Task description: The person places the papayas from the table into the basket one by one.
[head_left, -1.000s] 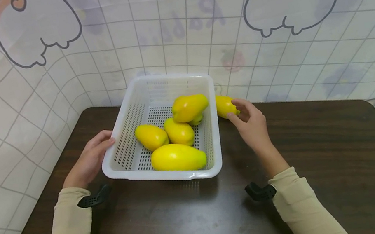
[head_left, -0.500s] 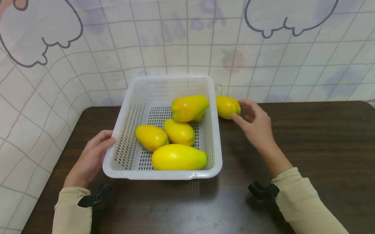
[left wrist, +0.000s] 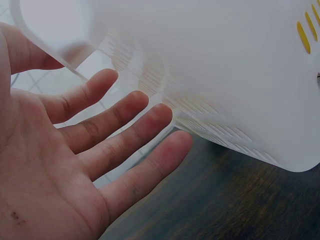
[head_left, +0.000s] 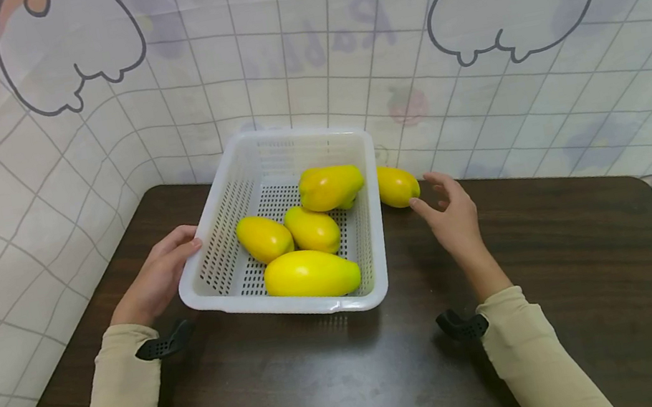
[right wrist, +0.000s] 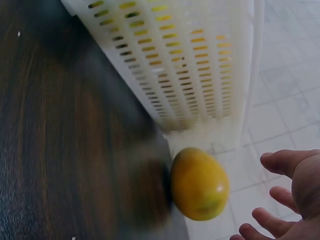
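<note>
In the head view, a white perforated plastic basket (head_left: 292, 307) stands at the table's back left, holding several yellow, papaya-like fruits (head_left: 311, 274) with greenish tips. One fruit lies partly hidden beneath another. My left hand (head_left: 157, 277) grips the basket's left rim, thumb over the edge; the left wrist view shows its fingers (left wrist: 160, 150) stretched along the outer wall. Outside the basket, beside its right wall, lies another yellow fruit (head_left: 398, 186). My right hand (head_left: 454, 217) is just right of it, fingers loosely bent, holding nothing. In the right wrist view a gap separates this fruit (right wrist: 200, 185) from the fingers.
The dark wooden table (head_left: 333, 391) runs back to a white cloth (head_left: 283, 36) with a grid and cartoon print. The cloth rises close behind the basket and along the left side. Each wrist wears a black strap piece (head_left: 462, 325).
My right hand has drawn away to the right from the fruit outside the basket, which has shifted very slightly right. My left hand and the basket have stayed in place.
</note>
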### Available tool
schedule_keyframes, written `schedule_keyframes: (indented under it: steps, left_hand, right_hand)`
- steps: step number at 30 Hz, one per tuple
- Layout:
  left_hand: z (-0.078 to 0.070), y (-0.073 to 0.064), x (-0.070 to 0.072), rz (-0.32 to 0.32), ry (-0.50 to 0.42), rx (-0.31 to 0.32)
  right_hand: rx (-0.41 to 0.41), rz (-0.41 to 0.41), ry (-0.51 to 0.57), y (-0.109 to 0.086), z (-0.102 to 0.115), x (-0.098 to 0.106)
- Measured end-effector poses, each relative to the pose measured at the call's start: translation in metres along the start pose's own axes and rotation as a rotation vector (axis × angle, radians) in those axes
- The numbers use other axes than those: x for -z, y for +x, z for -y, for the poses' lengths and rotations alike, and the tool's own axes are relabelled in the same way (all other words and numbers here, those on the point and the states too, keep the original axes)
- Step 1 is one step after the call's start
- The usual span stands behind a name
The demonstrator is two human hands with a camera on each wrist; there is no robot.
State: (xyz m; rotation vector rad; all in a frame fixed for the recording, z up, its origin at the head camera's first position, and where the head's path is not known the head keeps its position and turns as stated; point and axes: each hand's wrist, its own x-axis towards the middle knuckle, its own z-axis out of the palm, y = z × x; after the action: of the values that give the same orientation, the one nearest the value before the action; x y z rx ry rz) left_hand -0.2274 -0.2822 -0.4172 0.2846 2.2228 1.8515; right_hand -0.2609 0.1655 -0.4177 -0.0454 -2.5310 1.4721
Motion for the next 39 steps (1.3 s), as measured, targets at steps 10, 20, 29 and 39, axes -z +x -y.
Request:
schedule_keyframes:
  steps: [10, 20, 29, 39]
  left_hand:
    - [0.000, 0.000, -0.001, 0.000, 0.000, 0.007]
    - [0.000, 0.001, 0.000, 0.003, -0.009, 0.010]
    - [0.001, 0.000, 0.000, -0.004, -0.009, 0.004]
    - [0.003, 0.002, 0.001, -0.003, -0.002, -0.007]
  right_hand:
    - [-0.023, 0.032, 0.025, 0.008, -0.010, -0.002]
    - [-0.051, 0.045, 0.015, 0.014, -0.009, -0.005]
    - [-0.071, 0.069, -0.001, 0.019, -0.011, -0.010]
    - [-0.055, 0.058, 0.000, 0.024, -0.016, -0.014]
